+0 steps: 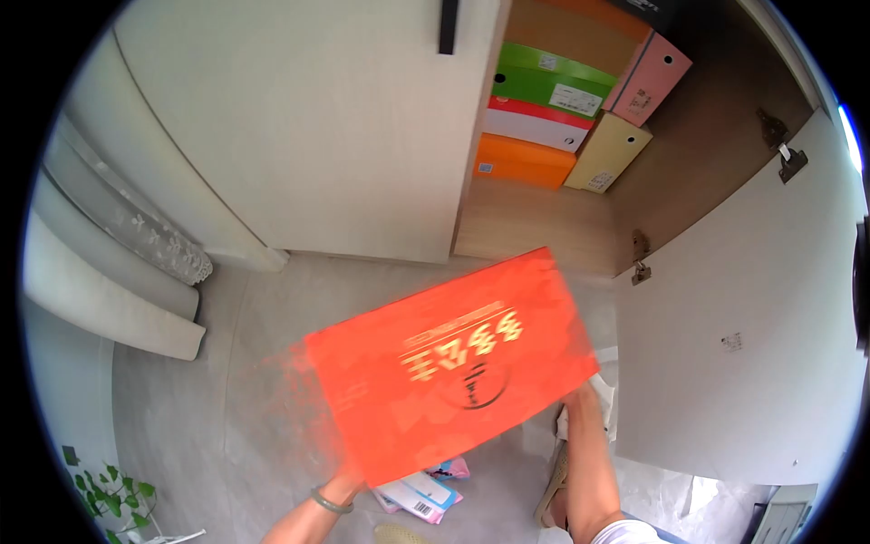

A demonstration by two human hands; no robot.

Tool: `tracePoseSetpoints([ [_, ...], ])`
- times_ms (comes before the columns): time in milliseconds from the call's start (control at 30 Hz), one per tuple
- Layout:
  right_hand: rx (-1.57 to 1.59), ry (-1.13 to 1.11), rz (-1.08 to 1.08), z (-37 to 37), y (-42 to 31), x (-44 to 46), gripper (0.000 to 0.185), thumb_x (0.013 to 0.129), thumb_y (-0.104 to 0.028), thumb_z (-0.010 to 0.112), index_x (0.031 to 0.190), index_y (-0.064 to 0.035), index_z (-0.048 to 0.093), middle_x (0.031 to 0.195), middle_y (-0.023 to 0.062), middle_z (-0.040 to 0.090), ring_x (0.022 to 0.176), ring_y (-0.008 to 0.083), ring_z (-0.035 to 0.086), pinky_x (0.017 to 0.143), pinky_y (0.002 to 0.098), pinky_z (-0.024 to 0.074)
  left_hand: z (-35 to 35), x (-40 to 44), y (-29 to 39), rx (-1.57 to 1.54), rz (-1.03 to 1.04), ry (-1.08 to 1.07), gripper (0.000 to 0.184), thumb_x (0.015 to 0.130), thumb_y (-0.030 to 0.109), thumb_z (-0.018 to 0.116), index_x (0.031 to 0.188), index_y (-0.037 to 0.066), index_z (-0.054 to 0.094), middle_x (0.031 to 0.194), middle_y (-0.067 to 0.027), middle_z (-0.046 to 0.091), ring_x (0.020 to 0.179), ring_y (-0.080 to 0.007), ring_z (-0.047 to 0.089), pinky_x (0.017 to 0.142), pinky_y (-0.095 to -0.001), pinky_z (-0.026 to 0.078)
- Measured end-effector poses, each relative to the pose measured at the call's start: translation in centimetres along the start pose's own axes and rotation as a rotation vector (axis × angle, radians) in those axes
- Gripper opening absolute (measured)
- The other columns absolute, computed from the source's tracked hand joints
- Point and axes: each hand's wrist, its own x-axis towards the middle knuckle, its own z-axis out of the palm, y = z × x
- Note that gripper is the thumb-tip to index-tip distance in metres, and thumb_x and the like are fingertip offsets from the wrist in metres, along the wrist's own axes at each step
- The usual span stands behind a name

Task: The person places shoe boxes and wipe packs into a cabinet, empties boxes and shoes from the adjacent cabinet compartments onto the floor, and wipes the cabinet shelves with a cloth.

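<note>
A red-orange cardboard box [381, 381] with gold lettering and a dark round mark is held up in front of me, tilted, its right end higher. My left hand [344, 482], with a bangle at the wrist, grips the near left corner. At the near right corner, my right hand [578, 395] holds the box too. The fingers of both hands are mostly hidden behind the box. Below it on the floor lie flat pink, white and blue packets [424, 497], partly covered by the box.
An open cabinet holds stacked shoe boxes: a green box [535, 80], an orange box [526, 161], a cream box [609, 152] and a pink box [649, 78]. Its open door [734, 299] stands at the right. Curtains [118, 263] hang left, above a plant [113, 494].
</note>
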Motion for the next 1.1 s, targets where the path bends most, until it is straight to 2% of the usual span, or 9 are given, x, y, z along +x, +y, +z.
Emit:
tracePoseSetpoints([
  [100, 0.201, 0.265, 0.079, -1.0, -6.3, -1.2, 0.053, 0.098, -0.039, 0.053, 0.142, -0.0108, 0.043, 0.141, 0.005, 0.05, 0.125, 0.0228, 0.052, 0.103, 0.043, 0.0465, 6.0, 4.0, -0.1, 0.105, 0.028, -0.128, 0.071, 0.102, 0.052, 0.033, 0.151, 0.001, 0.023, 0.152, -0.0119, 0.033, 0.139, -0.0194, 0.032, 0.113, -0.0363, 0.03],
  [233, 0.325, 0.219, -0.024, -9.2, -7.7, 0.5, 0.055, 0.097, -0.046, 0.051, 0.14, -0.0116, 0.045, 0.14, 0.0039, 0.051, 0.126, 0.0228, 0.051, 0.105, 0.0433, 0.0442, 12.7, 13.3, 0.5, 0.253, 0.158, -0.313, 0.071, 0.103, 0.052, 0.033, 0.151, 0.001, 0.022, 0.152, -0.0119, 0.033, 0.139, -0.0186, 0.032, 0.113, -0.0358, 0.03],
  [300, 0.314, 0.332, -0.161, -9.8, -9.8, 2.2, 0.056, 0.097, -0.048, 0.048, 0.139, -0.012, 0.044, 0.138, 0.0044, 0.051, 0.123, 0.0235, 0.052, 0.107, 0.0437, 0.0415, 14.8, 19.2, 0.9, 0.433, 0.256, -0.456, 0.074, 0.104, 0.051, 0.02, 0.152, -0.003, 0.004, 0.161, -0.0177, 0.004, 0.149, -0.026, 0.001, 0.12, -0.0335, 0.004],
  [433, 0.384, 0.431, -0.279, -10.1, -9.9, 6.4, 0.067, 0.092, -0.06, 0.047, 0.14, -0.0123, 0.043, 0.142, 0.0082, 0.048, 0.128, 0.0288, 0.047, 0.11, 0.0511, 0.0366, 18.2, 21.6, 3.8, 0.504, 0.134, -0.403, 0.078, 0.103, 0.054, 0.024, 0.152, -0.005, 0.006, 0.161, -0.0184, 0.004, 0.149, -0.0267, 0.002, 0.12, -0.0322, 0.006],
  [533, 0.411, 0.802, -0.004, -7.0, -8.3, 7.4, 0.069, 0.09, -0.064, 0.046, 0.136, -0.0126, 0.046, 0.132, 0.0078, 0.051, 0.115, 0.0313, 0.05, 0.11, 0.0603, 0.0306, 15.3, 19.9, 0.6, 0.552, 0.163, -0.31, 0.078, 0.102, 0.054, 0.029, 0.152, -0.003, 0.012, 0.16, -0.016, 0.012, 0.148, -0.0252, 0.013, 0.119, -0.0322, 0.013],
  [600, 0.378, 0.674, -0.078, -3.2, -9.3, 6.4, 0.071, 0.087, -0.069, 0.045, 0.132, -0.0151, 0.047, 0.119, 0.0072, 0.051, 0.092, 0.0293, 0.049, 0.102, 0.0751, 0.0262, 13.1, 16.2, -0.3, 0.447, 0.012, -0.25, 0.071, 0.102, 0.05, 0.034, 0.151, -0.001, 0.021, 0.157, -0.0159, 0.022, 0.143, -0.026, 0.025, 0.115, -0.0342, 0.024],
  [733, 0.278, 0.518, -0.133, -5.4, -9.6, 8.5, 0.07, 0.087, -0.072, 0.043, 0.133, -0.0203, 0.045, 0.12, 0.0061, 0.046, 0.093, 0.0272, 0.049, 0.089, 0.0856, 0.0217, 6.7, 10.9, -0.9, 0.489, -0.238, -0.242, 0.051, 0.104, 0.039, 0.039, 0.139, 0.003, 0.047, 0.142, -0.0109, 0.049, 0.122, -0.0212, 0.054, 0.101, -0.0334, 0.043],
  [867, 0.242, 0.536, -0.153, -4.9, -10.9, 13.7, 0.071, 0.089, -0.071, 0.042, 0.136, -0.0185, 0.044, 0.123, 0.0054, 0.045, 0.101, 0.0258, 0.047, 0.095, 0.0814, 0.0203, 2.7, 7.1, -0.2, 0.517, -0.293, -0.179, 0.043, 0.103, 0.034, 0.041, 0.128, 0.003, 0.055, 0.126, -0.0083, 0.059, 0.11, -0.018, 0.059, 0.095, -0.0313, 0.044],
  [1100, 0.098, 0.567, -0.416, 0.3, -10.7, 16.4, 0.06, 0.093, -0.052, 0.054, 0.139, -0.0142, 0.042, 0.138, 0.0023, 0.042, 0.124, 0.0202, 0.04, 0.113, 0.0538, 0.019, -0.7, 2.8, 0.9, 0.458, -0.193, -0.022, 0.032, 0.1, 0.022, 0.048, 0.122, 0.001, 0.058, 0.117, -0.0086, 0.064, 0.103, -0.0165, 0.061, 0.086, -0.0291, 0.047],
])
